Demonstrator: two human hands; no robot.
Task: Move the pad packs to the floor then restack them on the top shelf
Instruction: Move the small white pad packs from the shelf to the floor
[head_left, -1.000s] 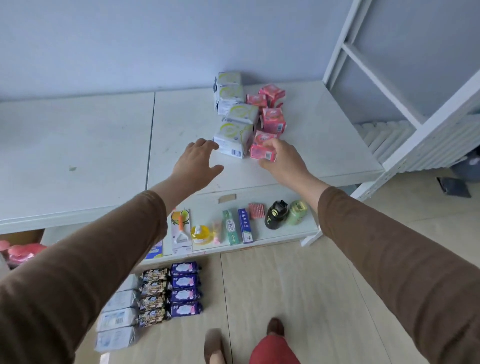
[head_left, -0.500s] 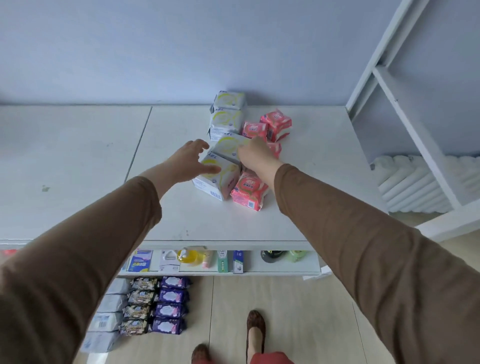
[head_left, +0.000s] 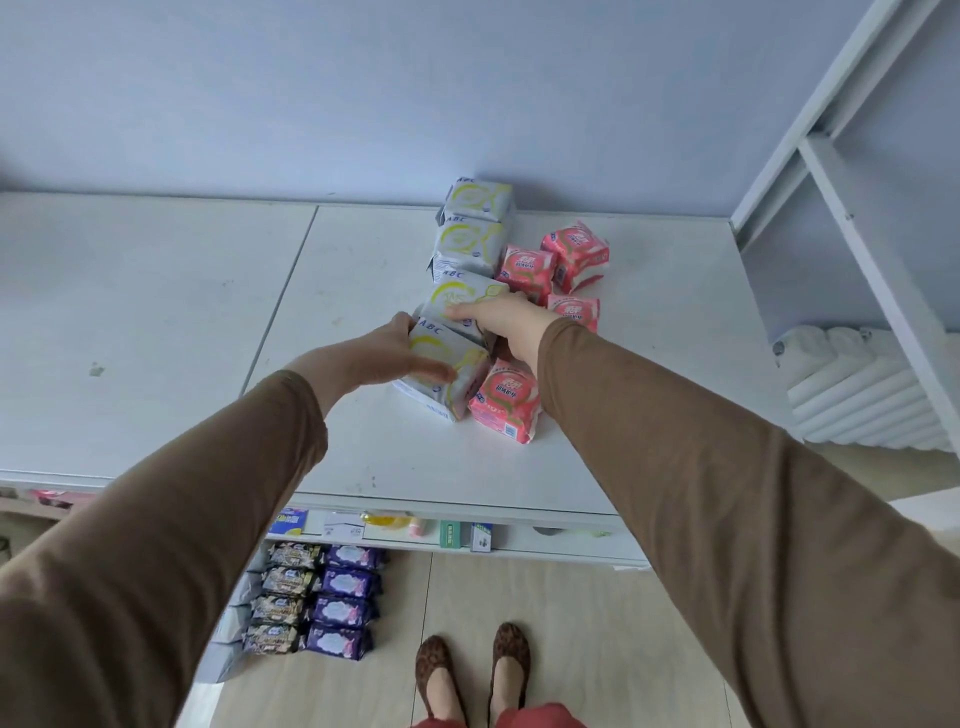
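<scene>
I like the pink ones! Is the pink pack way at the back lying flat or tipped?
Tipped. The pink pack at the back sits slanted, one corner up, unlike the flat one nearest the front.

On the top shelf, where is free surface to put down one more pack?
Bare: the left panel left of the seam, and the front strip before the nearest white pack. Crowded: white and pink packs toward the back, under both hands.

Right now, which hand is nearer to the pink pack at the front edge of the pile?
Right. The right hand reaches just above the front pink pack, wrist over it; the left hand is across the white pack.
</scene>
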